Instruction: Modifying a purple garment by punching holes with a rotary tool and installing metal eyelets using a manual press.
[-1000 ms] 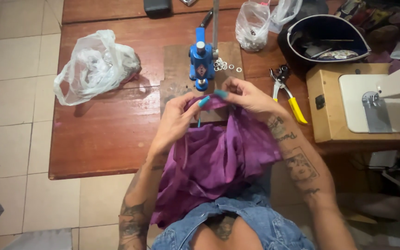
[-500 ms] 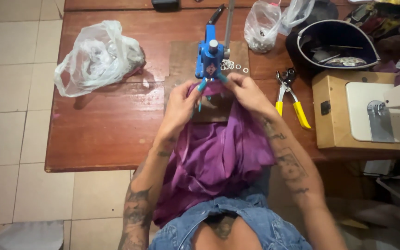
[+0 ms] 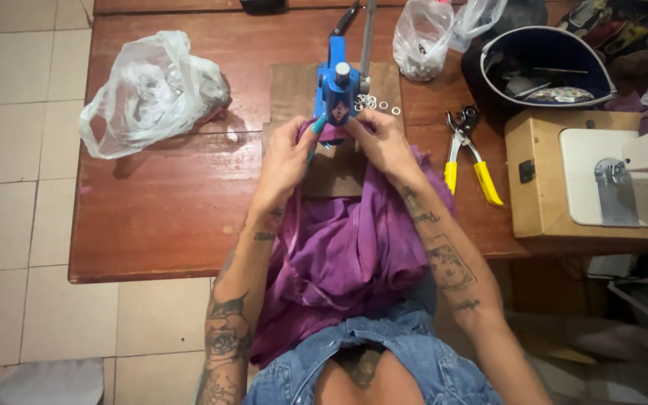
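Both hands, left (image 3: 288, 154) and right (image 3: 379, 142), grip the purple cloth (image 3: 343, 255), pinched closed on its edge, seemingly beneath the blue press (image 3: 337, 94). Metal rings (image 3: 375, 103) and yellow-handled pliers (image 3: 468, 154) lie nearby on the surface (image 3: 174, 202).

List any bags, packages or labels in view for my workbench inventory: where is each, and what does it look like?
Plastic bag: table's left side, crumpled, translucent white, pale contents.
Small clear bag: top centre behind the blue press, knotted, holding small pieces.
Second clear bag: top edge beside it, partly cut off.
Diamond label: on the press front, red and pale, just above both hands.
No screens or signs show.
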